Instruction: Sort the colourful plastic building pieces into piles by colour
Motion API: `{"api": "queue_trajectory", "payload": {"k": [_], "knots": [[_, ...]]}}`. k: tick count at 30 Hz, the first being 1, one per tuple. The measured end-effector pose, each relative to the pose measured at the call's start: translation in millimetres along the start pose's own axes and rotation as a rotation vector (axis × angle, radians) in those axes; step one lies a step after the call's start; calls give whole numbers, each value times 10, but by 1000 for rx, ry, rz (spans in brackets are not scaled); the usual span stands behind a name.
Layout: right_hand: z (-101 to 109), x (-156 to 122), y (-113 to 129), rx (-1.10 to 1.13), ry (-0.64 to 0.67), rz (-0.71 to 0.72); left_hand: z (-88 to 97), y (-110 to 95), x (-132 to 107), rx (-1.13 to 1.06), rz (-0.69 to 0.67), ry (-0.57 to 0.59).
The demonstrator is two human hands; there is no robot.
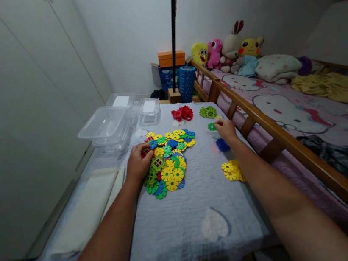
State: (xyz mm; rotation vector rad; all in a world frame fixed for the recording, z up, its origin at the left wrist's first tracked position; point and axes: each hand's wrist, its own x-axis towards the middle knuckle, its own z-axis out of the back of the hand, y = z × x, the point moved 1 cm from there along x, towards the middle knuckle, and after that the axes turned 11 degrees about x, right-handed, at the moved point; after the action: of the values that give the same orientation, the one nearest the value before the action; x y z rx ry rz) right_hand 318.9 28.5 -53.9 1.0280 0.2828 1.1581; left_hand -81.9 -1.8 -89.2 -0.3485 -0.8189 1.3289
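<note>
A mixed pile of plastic snowflake pieces in yellow, green, blue and red lies on the grey quilted cover. My left hand rests on the pile's left edge, fingers curled over a red piece. My right hand is closed in a pinch beside a green piece. Sorted groups lie around: red pieces, light green pieces, blue pieces and yellow pieces.
Clear plastic boxes and a small box stand at the far left. A wooden bed rail runs along the right. A black pole, a blue roller and soft toys stand behind.
</note>
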Motion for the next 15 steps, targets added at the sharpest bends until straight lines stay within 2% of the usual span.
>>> {"api": "queue_trajectory", "payload": {"k": [3, 6, 15], "knots": [[114, 174, -244, 9, -49, -92, -5, 7, 4, -2, -2, -8], [120, 263, -372, 3, -72, -130, -8, 10, 8, -6, -1, -7], [-19, 376, -329, -132, -121, -182, -1, 5, 3, -8, 1, -8]]}}
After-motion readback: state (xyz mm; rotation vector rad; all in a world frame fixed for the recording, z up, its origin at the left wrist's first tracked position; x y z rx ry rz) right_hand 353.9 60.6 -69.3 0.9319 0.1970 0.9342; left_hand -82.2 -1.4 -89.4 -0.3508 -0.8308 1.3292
